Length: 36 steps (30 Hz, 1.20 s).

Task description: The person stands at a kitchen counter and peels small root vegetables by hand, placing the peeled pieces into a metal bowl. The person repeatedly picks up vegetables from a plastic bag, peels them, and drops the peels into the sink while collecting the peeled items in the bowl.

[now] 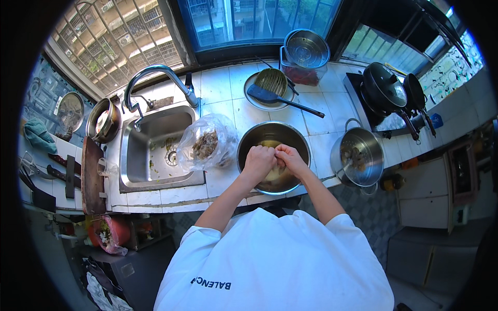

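Observation:
My left hand (258, 158) and my right hand (291, 158) meet over a round steel basin (306, 149). Their fingers are curled in, fingertips together; anything small between them is hidden. Cloudy yellowish liquid (275, 177) fills the bottom of the basin below. To the left, touching the sink's edge, a clear plastic bag (223, 130) lies open around a heap of grey-brown food pieces (206, 145), possibly shrimp. At the right, a two-handled steel pot (373, 144) with several brownish pieces (353, 157) inside stands at the counter's front edge.
Left is a steel sink (149, 171) with green scraps under a curved faucet (157, 69). Behind the basin, a plate (253, 102) carries a black spatula (297, 105) and a ridged green item (271, 81). Covered pan (383, 87) on the stove, right; upright cutting board (93, 179), left.

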Available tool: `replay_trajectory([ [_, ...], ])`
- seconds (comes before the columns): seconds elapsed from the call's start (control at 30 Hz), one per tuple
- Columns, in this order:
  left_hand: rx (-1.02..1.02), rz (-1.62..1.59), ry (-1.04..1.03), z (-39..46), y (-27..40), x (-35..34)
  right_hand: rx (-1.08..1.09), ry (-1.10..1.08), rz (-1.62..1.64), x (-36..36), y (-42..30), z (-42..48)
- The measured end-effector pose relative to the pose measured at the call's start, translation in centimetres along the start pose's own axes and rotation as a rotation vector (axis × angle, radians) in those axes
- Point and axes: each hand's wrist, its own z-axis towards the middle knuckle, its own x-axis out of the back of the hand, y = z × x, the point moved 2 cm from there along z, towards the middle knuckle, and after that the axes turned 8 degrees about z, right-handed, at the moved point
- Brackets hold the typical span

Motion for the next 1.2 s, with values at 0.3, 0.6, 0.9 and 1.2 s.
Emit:
replay_trajectory([
  [0.3, 0.251, -0.065, 0.018, 0.7, -1.0, 1.2, 0.019, -0.076, 0.086, -0.7, -0.5, 0.1],
  [0.6, 0.459, 0.155, 0.404, 0.4, -7.8, 9.0, -0.034, -0.037, 0.374, -0.1, -1.0, -0.5],
  [0.9, 0.585, 0.226, 0.321, -3.4, -9.3, 6.9, 0.035, -0.057, 0.291, -0.2, -1.3, -0.7],
  [1.2, 0.17, -0.309, 0.069, 0.2, -0.5, 6.6, 0.249, -0.12, -0.297, -3.1, -4.5, -2.6],
])
